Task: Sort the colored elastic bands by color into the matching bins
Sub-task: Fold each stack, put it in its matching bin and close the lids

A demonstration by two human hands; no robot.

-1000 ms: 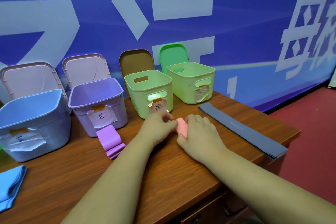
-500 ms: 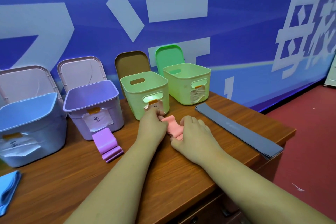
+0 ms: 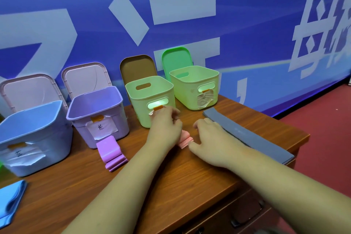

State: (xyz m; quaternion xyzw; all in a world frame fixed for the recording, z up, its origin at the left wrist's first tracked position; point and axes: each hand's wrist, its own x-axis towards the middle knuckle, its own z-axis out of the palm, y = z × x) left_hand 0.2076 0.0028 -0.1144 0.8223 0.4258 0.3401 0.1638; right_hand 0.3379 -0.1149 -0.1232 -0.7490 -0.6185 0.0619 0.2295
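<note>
The step in hand looks like the folding and picking up of the pink elastic band [image 3: 185, 139], which lies folded small on the wooden counter [image 3: 171, 180], between the two hands and just in front of the middle light-green bin [image 3: 152, 99]. The left hand [image 3: 164, 128] lies over the band's left end, knuckles up. Its fingertips are hidden, so I cannot tell whether it pinches the band or only presses it. The right hand [image 3: 211, 138] rests on the counter with loosely bent fingers that hold nothing, its thumb tip at the band's near corner. None of the bands in view is in a bin. A folded purple band [image 3: 112, 153] sits just in front of the purple bin [image 3: 98, 114]. A blue band [image 3: 11, 199] lies at the counter's near left edge, by the blue bin [image 3: 30, 133]. A long grey band [image 3: 247, 137] lies flat along the right side, its far end near the second light-green bin [image 3: 194, 86]. So the sorting seems early. The next move calls for a firm pinch that keeps the folds together, then a short lift over a bin rim. Colour alone does not settle which bin takes pink, because both nearby bins are green. The middle bin's paper label is mostly covered by the left hand and the other label is too crumpled to read. The soft band may spring open if gripped loosely.
</note>
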